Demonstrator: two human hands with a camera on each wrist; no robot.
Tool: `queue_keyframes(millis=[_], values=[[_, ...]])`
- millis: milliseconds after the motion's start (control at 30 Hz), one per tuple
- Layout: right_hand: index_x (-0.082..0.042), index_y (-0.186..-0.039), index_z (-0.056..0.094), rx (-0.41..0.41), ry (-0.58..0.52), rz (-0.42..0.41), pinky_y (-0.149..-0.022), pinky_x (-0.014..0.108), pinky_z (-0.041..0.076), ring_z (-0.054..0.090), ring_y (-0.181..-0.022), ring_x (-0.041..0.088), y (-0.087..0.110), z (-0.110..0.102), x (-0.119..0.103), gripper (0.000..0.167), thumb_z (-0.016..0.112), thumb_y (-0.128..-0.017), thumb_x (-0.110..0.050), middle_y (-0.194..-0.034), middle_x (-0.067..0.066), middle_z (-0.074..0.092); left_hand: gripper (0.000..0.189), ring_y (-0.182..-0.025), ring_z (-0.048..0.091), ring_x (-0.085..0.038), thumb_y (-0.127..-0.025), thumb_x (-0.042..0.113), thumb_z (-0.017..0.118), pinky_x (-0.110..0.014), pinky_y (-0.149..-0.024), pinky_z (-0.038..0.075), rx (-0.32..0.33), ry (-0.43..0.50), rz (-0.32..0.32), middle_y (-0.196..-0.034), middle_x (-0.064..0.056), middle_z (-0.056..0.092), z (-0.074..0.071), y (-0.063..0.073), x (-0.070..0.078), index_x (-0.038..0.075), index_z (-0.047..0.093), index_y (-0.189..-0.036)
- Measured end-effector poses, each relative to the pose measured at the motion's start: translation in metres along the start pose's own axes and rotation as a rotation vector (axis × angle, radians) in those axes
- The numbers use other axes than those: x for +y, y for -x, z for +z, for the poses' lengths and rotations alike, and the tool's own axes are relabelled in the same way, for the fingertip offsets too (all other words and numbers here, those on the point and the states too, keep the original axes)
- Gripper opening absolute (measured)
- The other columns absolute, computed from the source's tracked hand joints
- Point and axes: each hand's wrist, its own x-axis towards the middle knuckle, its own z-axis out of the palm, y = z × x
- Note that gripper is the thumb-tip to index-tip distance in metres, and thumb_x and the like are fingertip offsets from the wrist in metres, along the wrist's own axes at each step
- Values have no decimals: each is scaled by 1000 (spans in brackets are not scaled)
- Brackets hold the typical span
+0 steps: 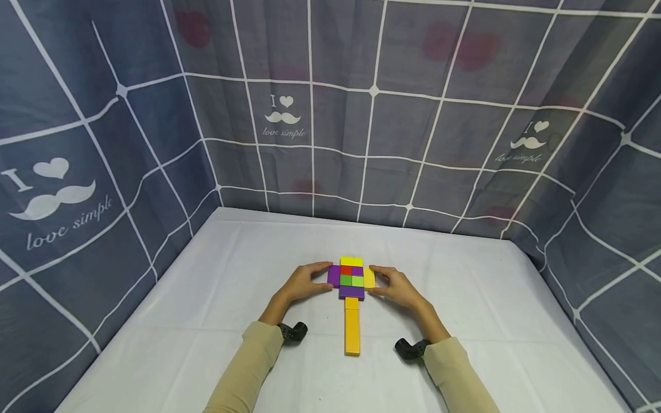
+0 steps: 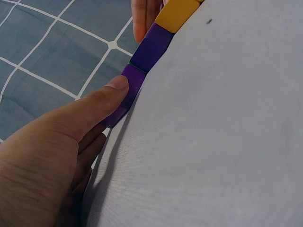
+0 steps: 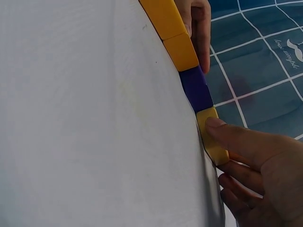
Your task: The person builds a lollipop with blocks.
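A flat figure of coloured blocks lies on the white table. My left hand (image 1: 302,282) grips the purple block (image 1: 333,276) on its left side, thumb at the near edge and fingers at the far edge. On the opposite side my right hand (image 1: 401,288) pinches a yellow block (image 1: 369,278) the same way. Between them sit a red block (image 1: 346,270), a small purple block, two green blocks (image 1: 345,280) and a yellow top piece (image 1: 352,261). A wide purple block (image 1: 352,292) borders them below. From it a short orange block and a long orange block (image 1: 352,335) run toward me.
White cloth covers the table (image 1: 248,241). Grey-blue curtains (image 1: 341,115) with white grid lines stand behind and at both sides. A black wrist camera (image 1: 294,332) is on the left wrist, another (image 1: 410,349) on the right.
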Motion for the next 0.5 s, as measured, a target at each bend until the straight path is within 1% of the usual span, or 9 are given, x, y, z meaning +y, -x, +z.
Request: queue_keyframes(millis=[133, 300, 400, 500], values=[[-5, -130, 53, 6, 15, 8, -102, 44, 36, 45, -123, 28, 0, 1, 0, 64, 78, -74, -25, -130, 11, 53, 66, -127, 41, -21, -76, 39, 74, -39, -105, 33, -4, -4, 4, -134, -1, 50, 0, 0, 0, 16, 51, -133], [-4, -130, 52, 13, 20, 14, -103, 43, 35, 44, -124, 28, 1, 3, -1, 64, 78, -74, -22, -130, 12, 53, 66, -127, 41, -20, -76, 39, 74, -38, -105, 33, -10, -3, -8, -135, 0, 50, 1, 0, 0, 17, 51, -133], [-5, -133, 49, 15, 32, 24, -104, 45, 33, 42, -125, 30, 1, 3, -3, 67, 78, -74, -23, -133, 12, 50, 67, -127, 41, -20, -75, 39, 75, -38, -105, 33, -5, 1, -11, -135, 0, 49, 1, -1, -1, 18, 51, -134], [-8, -137, 44, 14, 55, 45, -105, 48, 31, 40, -125, 32, 1, 2, -7, 75, 78, -74, -27, -134, 12, 48, 71, -128, 40, -19, -74, 43, 75, -38, -105, 33, -3, 6, -3, -136, 1, 48, 0, -2, -3, 18, 49, -135]])
